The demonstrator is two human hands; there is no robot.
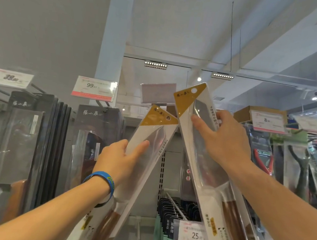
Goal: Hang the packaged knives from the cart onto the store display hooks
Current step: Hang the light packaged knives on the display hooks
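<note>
**Two knife packs raised to the top row**

Nearest to me, my left hand point(121, 159), with a blue wristband point(104, 181) on its wrist, grips the left knife pack point(138, 177) by its edge, thumb across the clear front. The pack leans right, wooden handle low, gold corner up.

My right hand point(221, 139) grips the right knife pack point(211, 186) higher up, thumb on the front and fingers wrapped round the far edge. This pack leans left, and its gold corner stands above the other's. The two packs meet near their tops. Neither is on a hook.

Just behind the right pack's gold corner is a blank label holder point(157, 91). Below hangs a 25 price tag point(195, 238).

Further back, dark knife packs point(96, 132) hang under a 99 price tag point(94, 88), with packaged pliers point(264, 158) to the right. Ceiling lights point(155, 64) lie beyond.
</note>
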